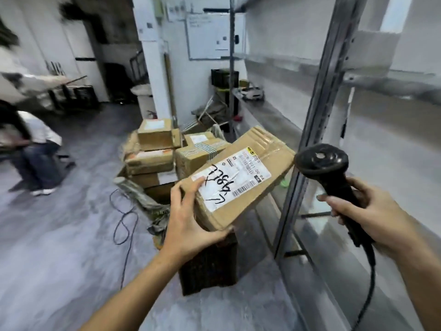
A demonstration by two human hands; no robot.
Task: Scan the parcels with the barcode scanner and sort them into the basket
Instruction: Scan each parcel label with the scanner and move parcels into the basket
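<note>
Far left, a blurred person (pixel 35 151) at the edge of view takes no part. A dark cable (pixel 124 211) loops on the floor, and beyond it lies a pile of stacked parcels (pixel 155 149). My left hand (pixel 188 225) grasps the parcel (pixel 260 206) by its near corner, thumb on the top face and fingers curled beneath. It holds the parcel tilted in the air with the white label (pixel 235 179) facing up; the barcode (pixel 248 188) runs along the label's near right edge. Directly below the parcel a dark basket (pixel 210 266) stands on the floor. To its right rises the metal upright (pixel 310 130) of a shelf. The barcode scanner (pixel 322 168) has its head just beside the parcel's right corner, up and to the right of the barcode, and my right hand (pixel 367 211) is wrapped firmly round its handle. Step in hand, as I judge it: scanning, with the parcel presented but not yet sorted. The next move calls for aiming the scanner's window at the barcode strip, with the glossy label angled away from glare, then lowering the parcel into the basket.
</note>
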